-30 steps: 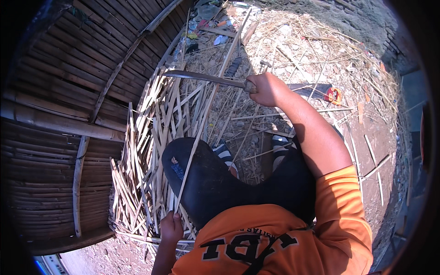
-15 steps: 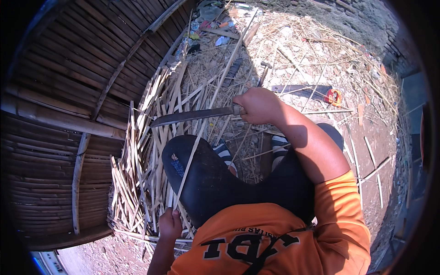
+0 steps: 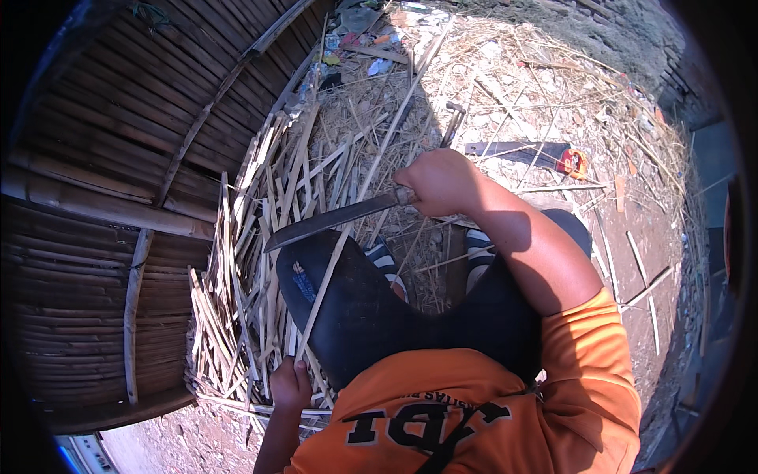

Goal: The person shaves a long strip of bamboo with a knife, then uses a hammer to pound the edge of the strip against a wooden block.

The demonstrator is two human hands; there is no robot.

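My right hand (image 3: 442,182) is closed around the handle of a machete (image 3: 335,220). Its long dark blade points left and slightly down over my left knee, across a long pale bamboo strip (image 3: 324,291). Whether the blade touches the strip I cannot tell. My left hand (image 3: 290,385), low beside my left thigh, is closed on the near end of that strip. From there the strip slants over my thigh toward the far ground. A heap of split bamboo strips (image 3: 237,300) lies left of my legs.
Bamboo wall panels (image 3: 95,237) stand close on the left. Beyond my right hand, a handsaw (image 3: 517,152) with a red and yellow handle and a hammer (image 3: 455,120) lie among shavings. Scattered rubbish (image 3: 379,66) lies at the far end, before a rough wall (image 3: 600,39).
The machete's tip has dropped toward my left knee, so the blade now tilts more. My right hand has shifted slightly left. The left hand stays on the bamboo strip.
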